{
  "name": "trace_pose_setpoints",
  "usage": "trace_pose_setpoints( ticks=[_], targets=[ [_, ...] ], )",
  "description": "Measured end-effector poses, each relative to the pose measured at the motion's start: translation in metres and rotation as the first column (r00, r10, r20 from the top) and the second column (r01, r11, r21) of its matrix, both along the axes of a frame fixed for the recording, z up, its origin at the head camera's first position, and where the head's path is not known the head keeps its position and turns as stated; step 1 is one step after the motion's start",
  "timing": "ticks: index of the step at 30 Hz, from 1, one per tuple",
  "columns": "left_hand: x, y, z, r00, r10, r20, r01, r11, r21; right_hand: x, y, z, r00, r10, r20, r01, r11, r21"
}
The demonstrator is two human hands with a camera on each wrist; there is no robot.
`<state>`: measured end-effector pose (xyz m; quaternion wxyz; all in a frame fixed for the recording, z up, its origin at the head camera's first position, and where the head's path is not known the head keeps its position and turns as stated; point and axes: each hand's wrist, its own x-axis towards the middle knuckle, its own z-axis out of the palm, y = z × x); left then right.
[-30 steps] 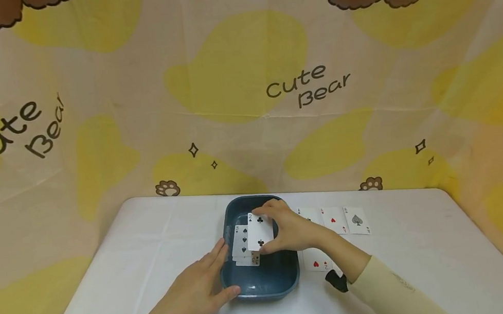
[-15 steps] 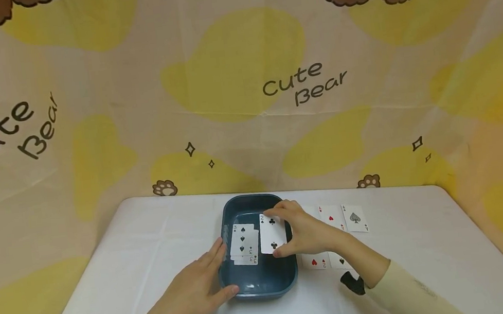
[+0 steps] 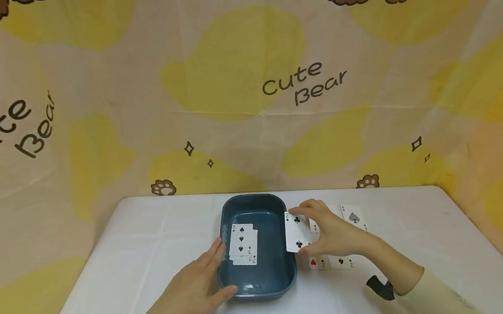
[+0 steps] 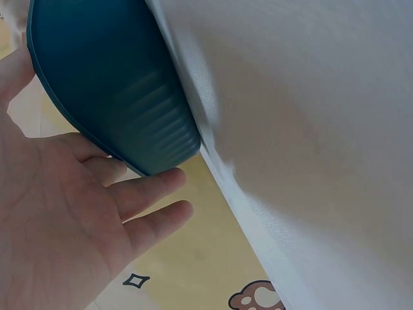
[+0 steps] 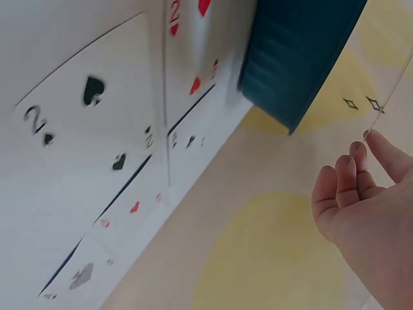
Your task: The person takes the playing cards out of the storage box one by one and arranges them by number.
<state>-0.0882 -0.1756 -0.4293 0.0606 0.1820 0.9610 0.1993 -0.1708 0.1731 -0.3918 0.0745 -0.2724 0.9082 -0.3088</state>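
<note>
My right hand [image 3: 334, 233] pinches a two of clubs playing card [image 3: 295, 232] by its far and near edges, above the right rim of a dark blue tray [image 3: 274, 273]. In the right wrist view that card is seen nearly edge-on at the fingertips. My left hand [image 3: 189, 291] rests against the tray's left side with fingers extended, thumb on the near left corner. The left wrist view has its fingers [image 4: 151, 190] along the tray's outer wall. Inside the tray lies a small overlapping pile of cards [image 3: 241, 241], a three of spades on top.
Right of the tray, face-up cards lie in two rows. The near row has a two of hearts [image 3: 315, 262] and a two of spades [image 3: 341, 261]. An ace of hearts [image 5: 134, 206], ace of clubs [image 5: 190, 139] and ace of spades [image 3: 353, 216] form the far row. A patterned cloth hangs behind.
My right hand has carried the two of clubs rightward, from over the card pile to the tray's right rim. The left hand stays on the tray.
</note>
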Motion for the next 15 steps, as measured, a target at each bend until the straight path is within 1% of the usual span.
trace_pose_setpoints(
  ticks=[7,15],
  targets=[
    [0.000,-0.002,0.000,1.000,0.000,-0.007,0.000,1.000,0.004,0.002,0.025,-0.002,0.999,-0.019,-0.034,0.020,1.000,0.019],
    [0.000,-0.002,-0.001,1.000,-0.012,-0.015,0.012,1.000,0.025,0.006,0.048,-0.006,0.999,-0.040,-0.014,0.040,0.999,-0.001]
  ],
)
